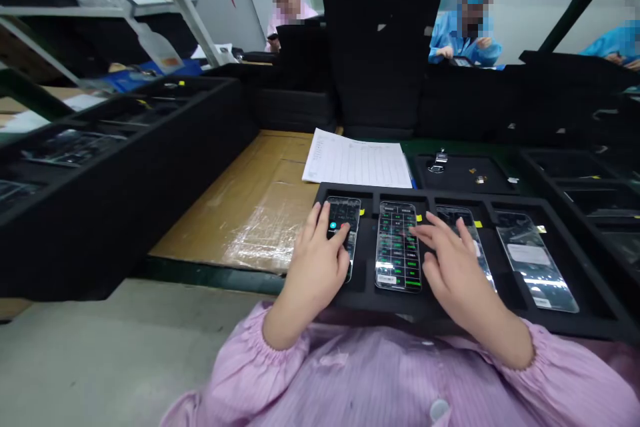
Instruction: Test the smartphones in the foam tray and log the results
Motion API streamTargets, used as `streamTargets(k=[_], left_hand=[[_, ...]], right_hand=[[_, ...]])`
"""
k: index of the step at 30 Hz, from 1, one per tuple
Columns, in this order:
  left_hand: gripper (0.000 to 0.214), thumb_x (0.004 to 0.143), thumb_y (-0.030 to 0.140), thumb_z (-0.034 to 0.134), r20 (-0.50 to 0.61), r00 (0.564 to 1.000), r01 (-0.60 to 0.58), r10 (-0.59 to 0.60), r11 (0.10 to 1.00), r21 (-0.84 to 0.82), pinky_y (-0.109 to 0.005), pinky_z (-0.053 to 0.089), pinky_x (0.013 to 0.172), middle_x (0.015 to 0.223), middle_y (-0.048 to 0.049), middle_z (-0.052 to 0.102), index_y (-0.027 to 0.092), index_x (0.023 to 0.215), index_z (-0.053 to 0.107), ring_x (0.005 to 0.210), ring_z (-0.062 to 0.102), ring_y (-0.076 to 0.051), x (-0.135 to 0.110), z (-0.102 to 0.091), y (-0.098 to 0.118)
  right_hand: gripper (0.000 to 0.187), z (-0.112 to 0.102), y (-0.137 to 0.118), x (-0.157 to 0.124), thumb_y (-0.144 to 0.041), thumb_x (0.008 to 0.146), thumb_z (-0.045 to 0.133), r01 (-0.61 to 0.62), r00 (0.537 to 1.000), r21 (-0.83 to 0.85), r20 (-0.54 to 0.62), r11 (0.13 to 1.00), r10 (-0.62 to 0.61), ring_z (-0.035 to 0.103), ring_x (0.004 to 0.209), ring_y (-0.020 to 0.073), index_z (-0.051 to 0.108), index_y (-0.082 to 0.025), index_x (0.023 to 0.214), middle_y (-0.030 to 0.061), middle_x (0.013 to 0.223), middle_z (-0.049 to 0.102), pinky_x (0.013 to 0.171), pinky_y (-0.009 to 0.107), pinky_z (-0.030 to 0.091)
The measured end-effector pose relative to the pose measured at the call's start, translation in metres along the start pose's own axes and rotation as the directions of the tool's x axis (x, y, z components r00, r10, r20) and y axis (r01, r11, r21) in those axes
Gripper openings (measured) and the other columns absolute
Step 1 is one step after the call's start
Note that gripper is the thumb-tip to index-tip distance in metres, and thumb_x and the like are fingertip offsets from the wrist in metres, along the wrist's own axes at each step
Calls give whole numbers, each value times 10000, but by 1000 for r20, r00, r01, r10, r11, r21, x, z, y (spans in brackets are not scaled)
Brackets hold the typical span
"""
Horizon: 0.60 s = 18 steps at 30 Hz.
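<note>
A black foam tray (450, 197) lies in front of me with several phones in its slots. My left hand (317, 260) rests flat on the leftmost phone (345, 217), fingers spread over its lit screen. The second phone (398, 247) shows a grid of green and white cells. My right hand (450, 257) lies open over the third phone (465, 220), its fingertips reaching the right edge of the second phone. A fourth phone (535, 260), wrapped in clear film, sits alone at the right.
A printed sheet (357, 160) lies behind the tray on the brown bench (250, 200). Black trays (100, 167) stack at the left and more (595, 200) at the right. A black mat (463, 173) holds small parts. Other people in pink and blue coats work at the back.
</note>
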<state>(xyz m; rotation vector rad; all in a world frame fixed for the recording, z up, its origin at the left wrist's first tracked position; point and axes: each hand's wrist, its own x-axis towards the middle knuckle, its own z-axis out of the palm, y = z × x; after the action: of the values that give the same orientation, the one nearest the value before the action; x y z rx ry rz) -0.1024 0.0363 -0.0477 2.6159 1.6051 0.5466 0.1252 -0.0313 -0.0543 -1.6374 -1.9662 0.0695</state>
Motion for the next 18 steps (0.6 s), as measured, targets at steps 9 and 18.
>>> streamTargets(k=[9,18], left_hand=[[385,919,115,428,-157,983,-105,94,992,-67,-637,405,1130,1572,-208,397,127,1212,677,1515,270,-388,-25,-11,-4],[395,944,176,458,-104,971,-223,218,974,-40,-684,363,1132,1616,-216,315,140,1286,650,1530,186,-439,-24,4,-8]], right_hand=[[297,5,4,-18,-130,942,344,57,996,-25,75,998,-55,464,1398,269,494,-188,1191,69,1144,709,1216,620,188],[230,-36,46,-52,-202,958,434,-150,938,-65,-326,987,121,618,1200,274,620,-239,1089,47,1075,728,1099,531,397]])
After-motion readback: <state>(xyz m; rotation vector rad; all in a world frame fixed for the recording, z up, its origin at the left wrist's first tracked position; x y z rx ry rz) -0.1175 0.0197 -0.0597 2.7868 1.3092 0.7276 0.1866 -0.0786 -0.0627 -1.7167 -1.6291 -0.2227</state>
